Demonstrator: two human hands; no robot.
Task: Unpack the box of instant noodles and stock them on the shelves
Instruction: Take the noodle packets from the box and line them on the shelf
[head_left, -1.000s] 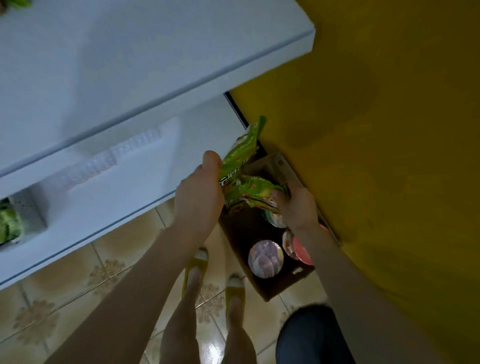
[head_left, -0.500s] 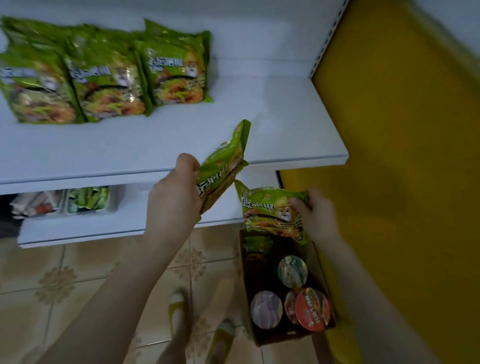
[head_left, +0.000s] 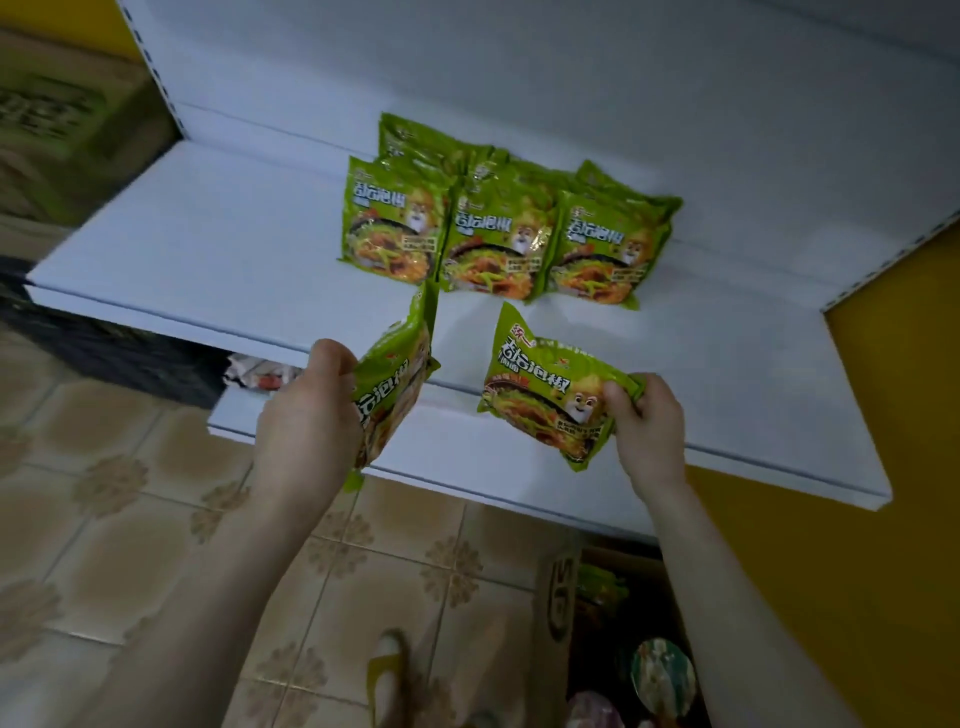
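Note:
My left hand (head_left: 306, 415) grips a green noodle packet (head_left: 395, 379) edge-on, tilted up at the front edge of the white shelf (head_left: 208, 249). My right hand (head_left: 647, 423) pinches the right corner of a second green noodle packet (head_left: 545, 392), held face-up over the shelf's front. Several matching green packets (head_left: 498, 234) lie in overlapping rows farther back on the shelf. The cardboard box (head_left: 561, 613) stands on the floor at lower right with cup noodle lids (head_left: 662, 675) showing inside.
A lower white shelf (head_left: 457, 457) juts out below, with some packets (head_left: 260, 371) under the upper shelf. A yellow wall (head_left: 883, 571) is on the right. Tiled floor (head_left: 130, 519) and my feet in yellow slippers (head_left: 387, 675) lie below. Stacked cartons (head_left: 62, 135) sit at far left.
Both hands have risen from the box to the shelf, each carrying a green packet. The view has swung up and left, so the shelf with its stocked packets now fills the frame.

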